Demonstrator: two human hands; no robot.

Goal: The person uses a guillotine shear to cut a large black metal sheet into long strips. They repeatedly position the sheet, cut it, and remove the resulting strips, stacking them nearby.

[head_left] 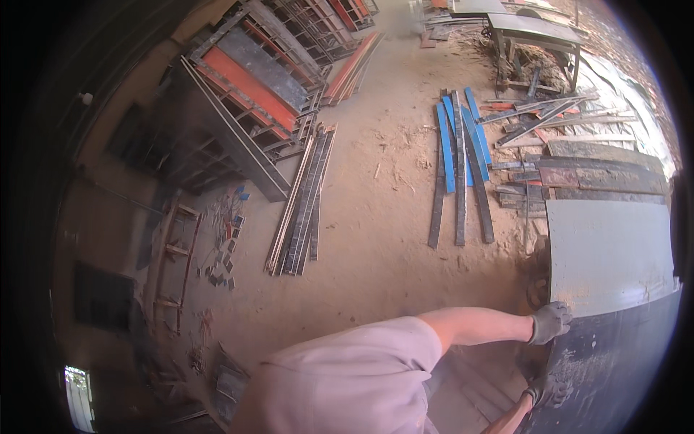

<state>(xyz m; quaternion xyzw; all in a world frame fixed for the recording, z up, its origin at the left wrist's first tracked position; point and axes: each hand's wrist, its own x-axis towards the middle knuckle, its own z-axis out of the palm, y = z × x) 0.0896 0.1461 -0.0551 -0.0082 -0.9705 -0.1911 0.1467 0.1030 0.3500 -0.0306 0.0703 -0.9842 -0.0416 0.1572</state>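
Note:
At the lower right lies a dark, scuffed board (614, 354), partly beside and against a pale grey metal tabletop (611, 249). My left hand (551, 322), in a grey work glove, is closed on the board's near-left edge, close to the corner of the grey top. Below it, my right hand (551, 391), gloved too, holds the same edge with its fingers over the board's surface. My left arm stretches across to the right from a short pale sleeve. Of my right arm only part of the forearm shows. The undersides of both hands are hidden.
Blue and dark strips (463, 159) lie on the dusty floor ahead. Another bundle of strips (300, 206) rests left of them. Orange and grey framed panels (249, 90) lean at the upper left. Offcuts (223, 253) are scattered below them. A table (535, 29) stands far right.

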